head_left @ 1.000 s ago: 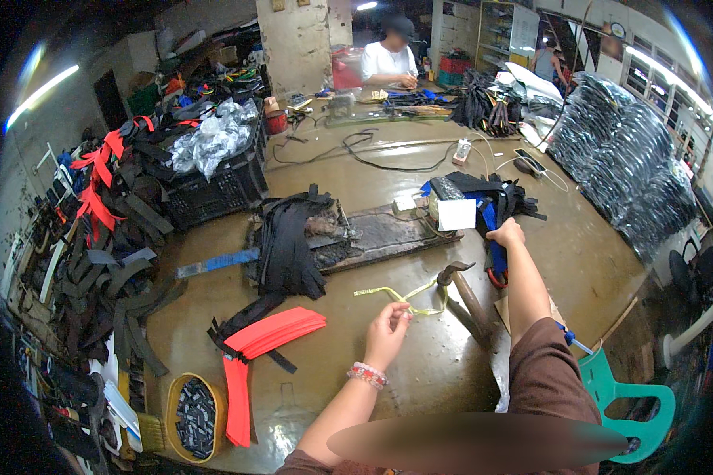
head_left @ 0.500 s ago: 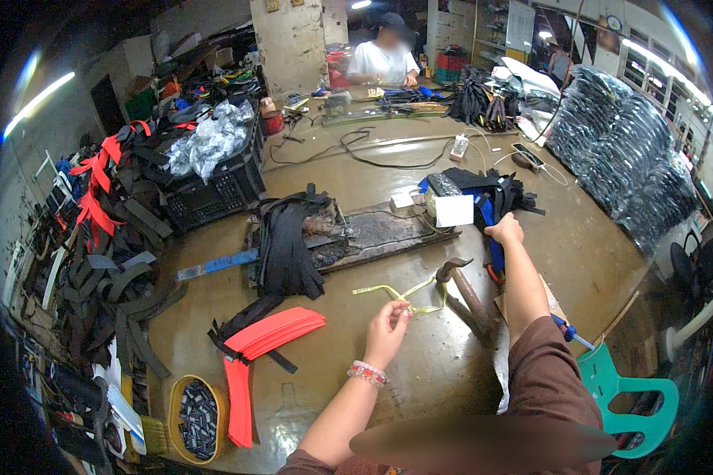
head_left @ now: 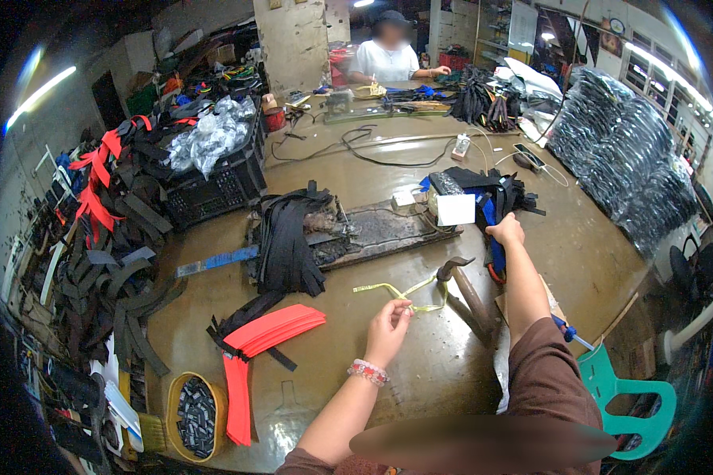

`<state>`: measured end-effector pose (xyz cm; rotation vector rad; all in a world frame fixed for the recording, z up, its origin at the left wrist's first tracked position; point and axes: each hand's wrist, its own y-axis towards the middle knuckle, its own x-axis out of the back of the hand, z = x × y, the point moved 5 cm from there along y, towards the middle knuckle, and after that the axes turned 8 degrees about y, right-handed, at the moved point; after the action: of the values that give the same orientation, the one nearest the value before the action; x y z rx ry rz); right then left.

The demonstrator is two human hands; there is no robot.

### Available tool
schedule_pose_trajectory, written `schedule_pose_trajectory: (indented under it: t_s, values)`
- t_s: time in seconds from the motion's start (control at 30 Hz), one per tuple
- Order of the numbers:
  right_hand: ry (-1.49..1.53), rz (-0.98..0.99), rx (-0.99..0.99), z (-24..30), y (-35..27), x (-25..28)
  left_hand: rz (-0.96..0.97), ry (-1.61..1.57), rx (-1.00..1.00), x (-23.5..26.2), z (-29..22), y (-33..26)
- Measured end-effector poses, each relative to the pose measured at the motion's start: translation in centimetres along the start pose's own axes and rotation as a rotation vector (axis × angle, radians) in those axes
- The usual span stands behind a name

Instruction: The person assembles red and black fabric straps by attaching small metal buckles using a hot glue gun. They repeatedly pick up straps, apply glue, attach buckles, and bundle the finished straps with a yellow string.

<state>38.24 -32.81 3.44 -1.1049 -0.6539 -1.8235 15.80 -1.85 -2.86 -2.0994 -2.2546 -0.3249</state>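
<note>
Left hand (head_left: 389,327): fingertips pinched together on a narrow yellow tape (head_left: 382,286), low over the near part of the bench (head_left: 333,356). One end of the tape extends leftward beyond the fingers; the rest runs right to the curved head of a metal bar (head_left: 474,305). Whether it is fastened there cannot be determined.

Right hand (head_left: 507,231): narrow, fingers curled on a blue strap (head_left: 496,255), which runs from a pile of black straps (head_left: 515,192); the far fingers are hidden. A white box (head_left: 456,210) sits just left of that strap.

Further left, a bundle of black strips (head_left: 285,245) lies draped across a dark, worn board (head_left: 396,229). Nearer the person, two groups of red strips (head_left: 277,331) lie at an angle to each other, next to a yellow tub (head_left: 222,412) containing small dark pieces (head_left: 196,416).

At the far side of the bench, a co-worker (head_left: 387,59) in a white shirt is present, one arm extended sideways. A green chair (head_left: 642,388) stands at the near right.
</note>
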Motion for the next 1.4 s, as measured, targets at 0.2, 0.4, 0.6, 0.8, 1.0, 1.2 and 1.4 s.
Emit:
schedule_pose_trajectory:
  t_s: [0.2,0.4,0.6,0.8,1.0,1.2,1.4]
  values:
    - [0.001,0.007,0.003,0.06,-0.26,0.22,-0.007,0.036,0.011,0.09,-0.34,-0.12]
    - [0.032,-0.007,-0.003,-0.02,-0.28,0.19,-0.017,0.051,-0.004,0.18,-0.71,-0.27]
    - [0.023,-0.028,0.008,-0.04,-0.12,0.04,0.008,0.055,0.000,0.14,-0.53,-0.19]
    - [0.039,-0.017,0.006,0.01,-0.34,0.25,0.006,0.021,0.013,0.04,-0.20,-0.14]
    - [0.037,-0.025,0.009,0.01,-0.39,0.22,0.002,0.047,-0.003,0.07,-0.24,-0.17]
    - [0.035,-0.006,-0.007,-0.14,-0.06,0.04,0.011,0.043,0.002,0.17,-0.62,-0.23]
    - [0.038,-0.003,0.008,-0.15,-0.05,0.07,0.010,0.035,0.017,0.19,-0.59,-0.22]
